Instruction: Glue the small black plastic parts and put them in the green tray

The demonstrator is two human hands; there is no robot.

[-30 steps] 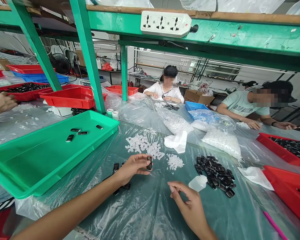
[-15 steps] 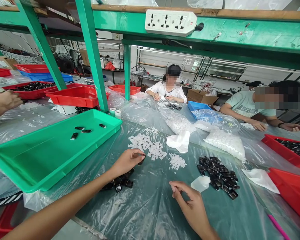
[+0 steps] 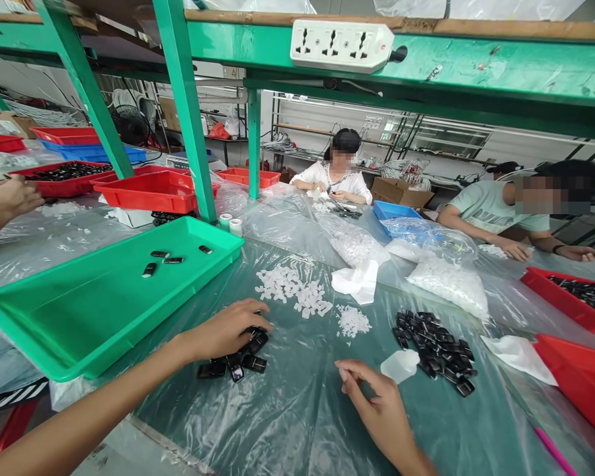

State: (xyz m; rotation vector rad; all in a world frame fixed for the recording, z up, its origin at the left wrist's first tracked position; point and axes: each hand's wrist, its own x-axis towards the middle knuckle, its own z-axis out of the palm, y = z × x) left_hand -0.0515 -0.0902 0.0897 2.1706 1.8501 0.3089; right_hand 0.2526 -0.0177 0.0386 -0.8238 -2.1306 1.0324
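My left hand (image 3: 223, 330) lies curled over a small heap of black plastic parts (image 3: 238, 362) on the plastic-covered table, its fingertips closed on one of the black parts at the heap's top. My right hand (image 3: 379, 403) hovers near the front edge with thumb and forefinger pinched together; what they hold is too small to make out. A translucent white cap (image 3: 399, 365) lies just right of its fingers. Beyond it sits a larger pile of black parts (image 3: 434, 350). Loose white pieces (image 3: 292, 291) are scattered ahead of both hands.
A green tray (image 3: 54, 330) with several black parts (image 3: 163, 258) sits at left. Red trays (image 3: 580, 377) line the right edge, with a pink pen (image 3: 550, 449) near them. Bags of white pieces (image 3: 446, 281) lie beyond. Two people work opposite; another person's hand (image 3: 10, 195) shows far left.
My left hand, which held a black part up near the white pieces, has dropped back and left onto the small black heap. My right hand has stayed put.
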